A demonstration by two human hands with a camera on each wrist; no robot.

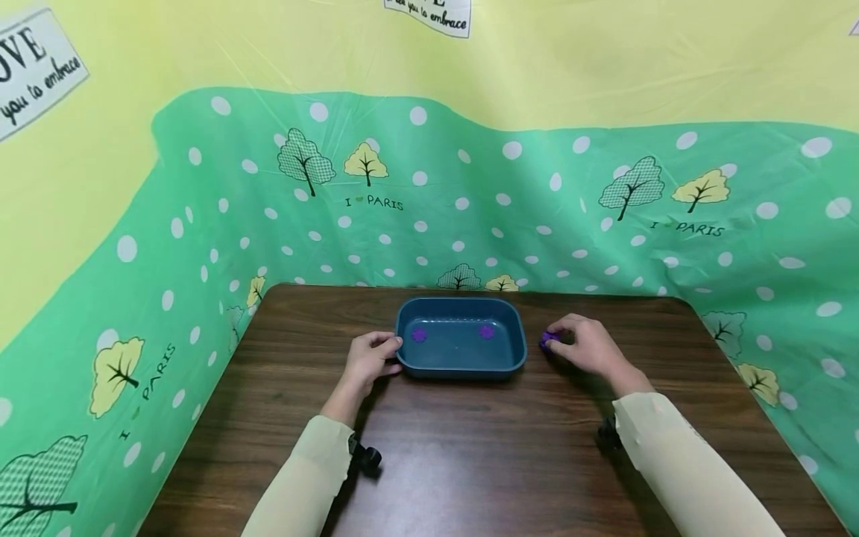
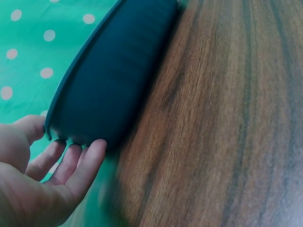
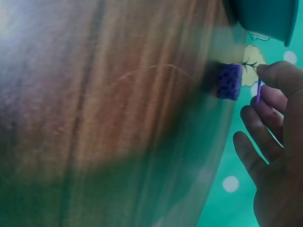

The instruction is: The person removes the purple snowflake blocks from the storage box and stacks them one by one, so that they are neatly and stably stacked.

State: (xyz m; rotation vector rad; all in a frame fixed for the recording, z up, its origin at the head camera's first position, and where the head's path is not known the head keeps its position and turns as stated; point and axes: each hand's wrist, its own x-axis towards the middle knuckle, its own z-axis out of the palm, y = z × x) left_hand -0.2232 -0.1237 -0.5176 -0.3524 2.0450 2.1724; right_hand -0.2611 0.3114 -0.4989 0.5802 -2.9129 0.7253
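Nearest the viewer: two forearms in pale yellow sleeves reach forward over the dark wood-grain desk (image 1: pixel 470 447).

Left hand (image 1: pixel 367 359): its grip is on the near-left corner of the blue tray (image 1: pixel 409 358). The left wrist view shows the thumb over the rim and the fingers (image 2: pixel 87 163) lying along the outer wall, lightly curled round the edge. The tray sits flat on the desk, centre, slightly toward the far edge.

Judgement on handling: the tray looks like thin moulded plastic, so probably light and stiff, with a smooth wall that may slide on the wood if pushed. The rolled rim is the sensible place to take it; one corner is likely enough to steady it, while two opposite rims would be better for lifting.

Right hand (image 1: pixel 585 344): rests on the desk just right of the tray, apart from it. Thumb and forefinger pinch a small purple piece (image 1: pixel 549 339); in the right wrist view a thin purple sliver (image 3: pixel 258 91) shows between the fingertips, and a purple studded block (image 3: pixel 230 81) lies just beside them (whether these are one item or two, I cannot tell).

Judgement: the piece is tiny and probably light and rigid, so a fingertip pinch suits it; easy to drop.

Inside the tray: two purple flower-shaped pieces, one left (image 1: pixel 419 335), one right (image 1: pixel 486 332), well apart.

Farther back: a green dotted cloth (image 1: pixel 470 209) with tree prints surrounds the desk, with yellow above.
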